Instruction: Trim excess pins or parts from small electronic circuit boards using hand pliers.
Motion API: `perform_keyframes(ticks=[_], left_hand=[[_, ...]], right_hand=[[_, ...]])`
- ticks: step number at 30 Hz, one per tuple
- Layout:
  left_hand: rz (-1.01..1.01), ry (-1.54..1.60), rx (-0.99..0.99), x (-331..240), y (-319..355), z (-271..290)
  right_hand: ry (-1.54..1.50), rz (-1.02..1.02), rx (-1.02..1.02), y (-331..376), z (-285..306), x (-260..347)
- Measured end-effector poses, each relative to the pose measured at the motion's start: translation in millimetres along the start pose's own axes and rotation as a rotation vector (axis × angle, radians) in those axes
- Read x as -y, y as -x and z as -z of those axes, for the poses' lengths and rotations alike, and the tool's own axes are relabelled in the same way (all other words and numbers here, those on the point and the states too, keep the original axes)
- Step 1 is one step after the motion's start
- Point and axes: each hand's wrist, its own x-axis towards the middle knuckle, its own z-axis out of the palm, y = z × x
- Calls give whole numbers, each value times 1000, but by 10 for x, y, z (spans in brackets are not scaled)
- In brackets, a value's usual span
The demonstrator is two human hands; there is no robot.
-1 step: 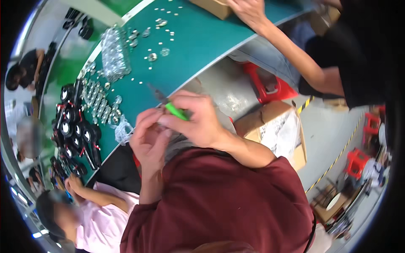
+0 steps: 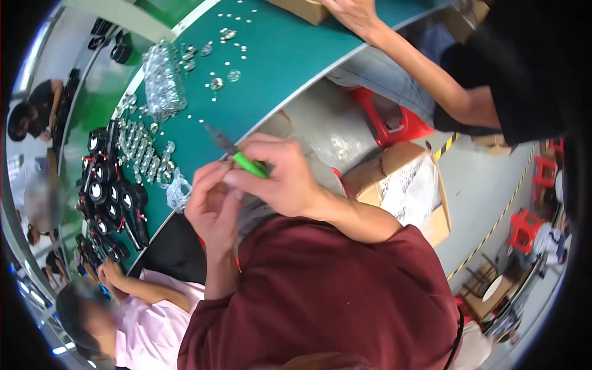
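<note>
My right hand is wrapped round a pair of pliers with a bright green handle. Their dark metal jaws point up and left, over the edge of the green table. Close against it, my left hand has its fingers curled and pinched together below the pliers. Whatever sits between those fingertips is hidden. Beyond the hands, clear round pieces lie in rows on the table, beside a crumpled clear plastic strip.
Clear bubbly packaging and scattered small parts lie on the green table. Black round units with wires crowd its left end. A co-worker's arm reaches in at right, above a red stool and an open carton.
The picture has shifted slightly, with the table things a little further left. Both hands keep nearly the same pose, and the pliers stay in the right one.
</note>
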Motion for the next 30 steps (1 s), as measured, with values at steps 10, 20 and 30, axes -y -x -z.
perform_keyframes(ticks=[10,20,30], left_hand=[[-15,116,-46,-273,290,71],[-37,377,5,-400,245,200],[-113,360,-27,-313,236,416]], right_hand=[[-106,94,71,344,-14,213],[571,389,372,232,296,625],[764,466,498,-33,191,682]])
